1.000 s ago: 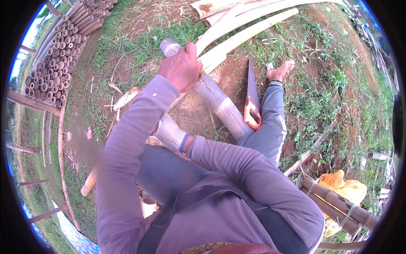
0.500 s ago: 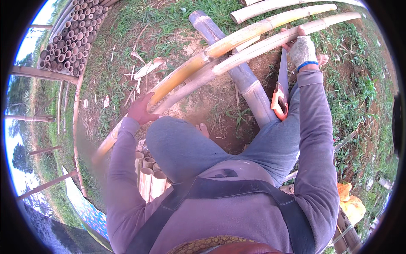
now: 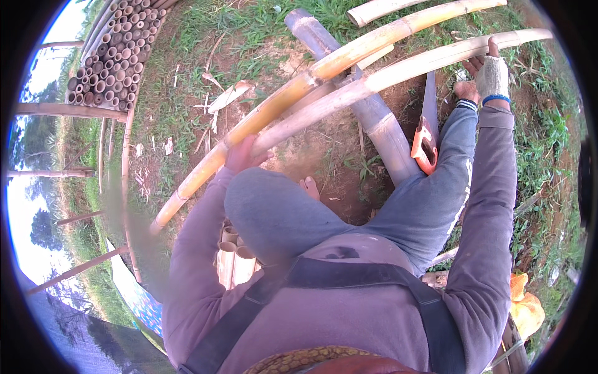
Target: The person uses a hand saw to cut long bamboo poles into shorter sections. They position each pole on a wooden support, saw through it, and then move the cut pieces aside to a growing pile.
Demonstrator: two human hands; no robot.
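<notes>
A long pale bamboo pole (image 3: 398,76) slants from my left knee up to the far right. Its near end is in my bare left hand (image 3: 245,154), fingers and thumb around it, right beside a yellow bamboo pole (image 3: 280,103). Farther along, my right hand (image 3: 492,76), in a whitish glove, grips the pale pole with the thumb over its top and the fingers below. Both poles cross above a thick grey bamboo log (image 3: 383,128) on the ground. An orange-handled handsaw (image 3: 425,146) leans between that log and my right leg.
More cut bamboo (image 3: 380,11) lies at the far edge. Short bamboo tubes (image 3: 227,255) stand by my left thigh. A large stack of bamboo tubes (image 3: 118,65) sits behind a rail at far left. My bare right foot (image 3: 467,91) is near my gloved hand. An orange bag (image 3: 526,305) lies at lower right.
The pale pole has shifted to the right, widening its gap from the yellow pole. Both hands have moved right with it. The whole view has also shifted slightly.
</notes>
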